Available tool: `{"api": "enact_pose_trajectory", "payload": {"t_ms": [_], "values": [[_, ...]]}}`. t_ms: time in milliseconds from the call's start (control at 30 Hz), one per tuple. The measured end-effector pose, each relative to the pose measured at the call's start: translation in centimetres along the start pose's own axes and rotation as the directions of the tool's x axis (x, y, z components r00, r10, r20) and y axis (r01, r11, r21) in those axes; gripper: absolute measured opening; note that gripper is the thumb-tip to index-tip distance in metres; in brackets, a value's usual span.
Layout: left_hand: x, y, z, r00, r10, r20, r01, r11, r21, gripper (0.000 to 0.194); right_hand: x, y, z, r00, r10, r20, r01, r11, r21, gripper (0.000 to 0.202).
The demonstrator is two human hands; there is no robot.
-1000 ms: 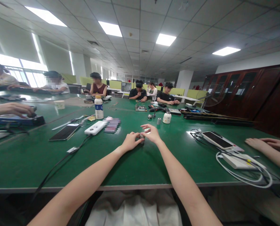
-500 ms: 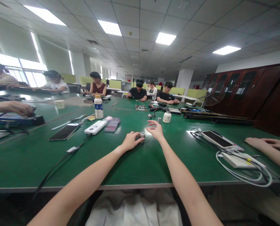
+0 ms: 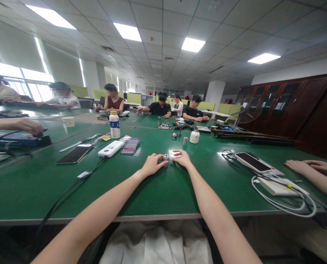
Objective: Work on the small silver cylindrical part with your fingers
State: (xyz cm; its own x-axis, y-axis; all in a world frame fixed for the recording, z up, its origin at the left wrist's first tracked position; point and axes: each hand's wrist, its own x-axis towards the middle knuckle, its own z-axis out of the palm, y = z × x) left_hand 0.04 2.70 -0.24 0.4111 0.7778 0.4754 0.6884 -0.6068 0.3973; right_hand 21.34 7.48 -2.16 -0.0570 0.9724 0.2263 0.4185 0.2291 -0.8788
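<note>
Left hand [image 3: 151, 165], just below centre in the head view, pinches a small metal cylinder [image 3: 166, 158] between thumb and fingers. Just right of it, the right hand [image 3: 182, 159] curves, thumb and fingers parted. Farther up stands a grey cylinder [image 3: 185, 140].

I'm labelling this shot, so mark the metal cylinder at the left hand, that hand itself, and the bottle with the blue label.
Metal cylinder [image 3: 166, 157]: head view, on its top end.
Left hand [image 3: 152, 165]: head view, on the back of the hand.
Bottle [image 3: 115, 125]: head view, on its label.
</note>
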Motion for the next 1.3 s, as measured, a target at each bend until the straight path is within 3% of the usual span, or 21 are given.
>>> {"api": "enact_pose_trajectory", "payload": {"t_ms": [267, 500, 833, 1300], "values": [[0.0, 0.0, 0.0, 1.0, 0.001, 0.005, -0.001, 1.0, 0.001, 0.034, -0.1, -3.3, -0.5, 0.988, -0.147, -0.043, 0.152, 0.981, 0.124, 0.028], [0.1, 0.2, 0.0, 1.0, 0.0, 0.006, 0.0, 1.0, 0.014, 0.03, -1.5, -6.1, 0.7, 0.955, -0.298, 0.015, 0.29, 0.938, 0.19, 0.045], [0.1, 0.1, 0.0, 1.0, 0.0, 0.013, 0.0, 1.0, 0.014, 0.029, -1.9, -6.7, 1.0, 0.93, -0.368, -0.003, 0.367, 0.924, 0.106, 0.041], [0.0, 0.2, 0.0, 1.0, -0.001, 0.009, 0.001, 1.0, 0.008, 0.031, -1.9, -6.4, 1.3, 0.932, -0.359, -0.039, 0.359, 0.933, -0.009, 0.039]]}}
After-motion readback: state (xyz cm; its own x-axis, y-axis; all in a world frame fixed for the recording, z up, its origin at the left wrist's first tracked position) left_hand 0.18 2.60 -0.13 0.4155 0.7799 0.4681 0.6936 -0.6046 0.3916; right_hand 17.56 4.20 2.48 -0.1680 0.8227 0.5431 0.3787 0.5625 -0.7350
